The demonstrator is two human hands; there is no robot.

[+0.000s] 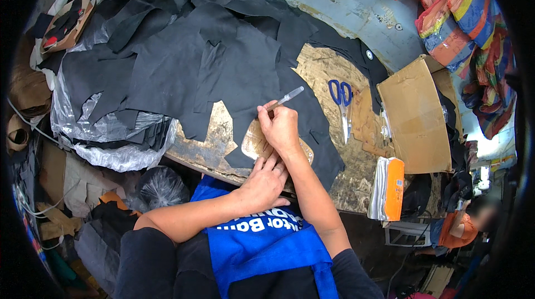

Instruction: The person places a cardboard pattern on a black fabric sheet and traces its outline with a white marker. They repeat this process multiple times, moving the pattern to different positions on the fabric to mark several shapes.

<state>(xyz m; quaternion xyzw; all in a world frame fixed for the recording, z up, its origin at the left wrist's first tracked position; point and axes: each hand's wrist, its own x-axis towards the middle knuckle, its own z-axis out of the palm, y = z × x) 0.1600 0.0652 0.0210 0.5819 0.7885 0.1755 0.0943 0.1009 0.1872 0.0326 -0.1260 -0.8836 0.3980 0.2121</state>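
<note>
Our right hand (280, 129) grips the pen (291, 95) above the board (255, 141); our left hand (264, 183), flat, empty, seemingly presses its near edge. Uneven pressure could slide it across the leather (237, 70) beneath.

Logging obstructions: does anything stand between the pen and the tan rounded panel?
Nothing visible does. The right hand holds the pen over the tan rounded panel; the left hand covers part of the panel beside the right wrist. The blue-handled scissors lie off to the right. The pen's lower end is hidden.
</note>
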